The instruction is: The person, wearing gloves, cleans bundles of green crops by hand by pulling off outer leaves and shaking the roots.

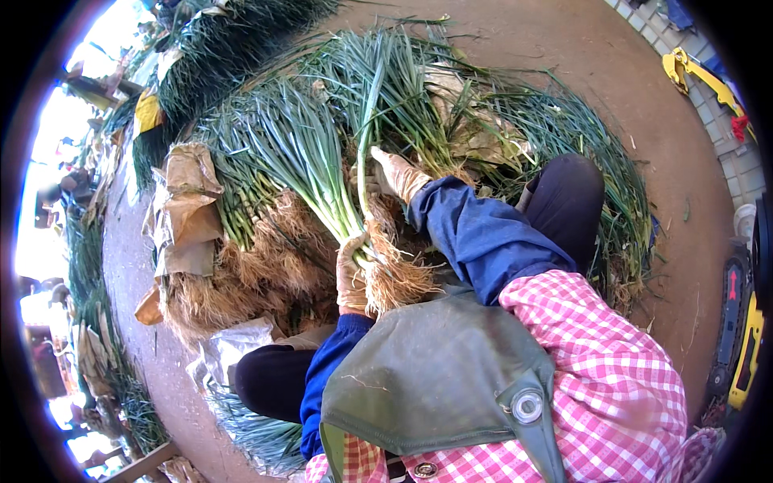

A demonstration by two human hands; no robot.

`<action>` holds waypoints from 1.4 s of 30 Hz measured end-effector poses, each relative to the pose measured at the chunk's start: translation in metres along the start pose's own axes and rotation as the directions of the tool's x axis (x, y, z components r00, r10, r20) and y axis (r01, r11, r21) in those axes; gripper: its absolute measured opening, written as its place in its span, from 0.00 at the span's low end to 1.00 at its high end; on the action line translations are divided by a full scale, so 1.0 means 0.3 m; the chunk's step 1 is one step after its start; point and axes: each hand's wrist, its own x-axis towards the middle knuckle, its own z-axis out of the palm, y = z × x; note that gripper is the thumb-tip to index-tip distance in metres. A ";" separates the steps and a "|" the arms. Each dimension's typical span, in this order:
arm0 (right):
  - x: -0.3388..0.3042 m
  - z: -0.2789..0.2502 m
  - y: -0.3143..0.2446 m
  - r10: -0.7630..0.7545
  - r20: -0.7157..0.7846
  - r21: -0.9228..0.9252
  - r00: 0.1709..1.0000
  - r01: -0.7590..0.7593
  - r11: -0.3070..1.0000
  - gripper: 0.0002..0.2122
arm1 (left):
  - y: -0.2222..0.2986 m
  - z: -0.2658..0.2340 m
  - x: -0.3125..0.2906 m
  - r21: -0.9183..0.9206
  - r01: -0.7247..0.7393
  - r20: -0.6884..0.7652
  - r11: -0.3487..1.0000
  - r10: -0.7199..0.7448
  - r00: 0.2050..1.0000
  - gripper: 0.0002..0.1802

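Brown paper partly wraps scallions; the left hand grips a bunch, the right hand one stalk.

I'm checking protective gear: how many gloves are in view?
2. One glove covers the left hand, closed around green plants near their roots; the other covers the right hand, beside a leafy stalk. Others may be hidden.
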 end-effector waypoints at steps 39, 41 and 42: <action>-0.353 0.279 -0.132 -0.003 0.028 -0.632 1.000 0.019 0.774 0.10 | -0.064 0.013 0.007 -0.008 0.113 -0.055 0.994 -0.113 0.992 0.06; -0.473 0.334 -0.226 0.001 0.134 -0.547 0.991 0.073 0.834 0.11 | -0.080 0.007 0.022 -0.042 0.121 0.013 0.992 -0.121 0.993 0.08; -0.536 0.316 -0.298 0.082 0.185 -0.553 0.979 0.035 0.832 0.11 | -0.085 0.018 0.026 -0.051 0.146 0.035 0.988 -0.144 0.989 0.08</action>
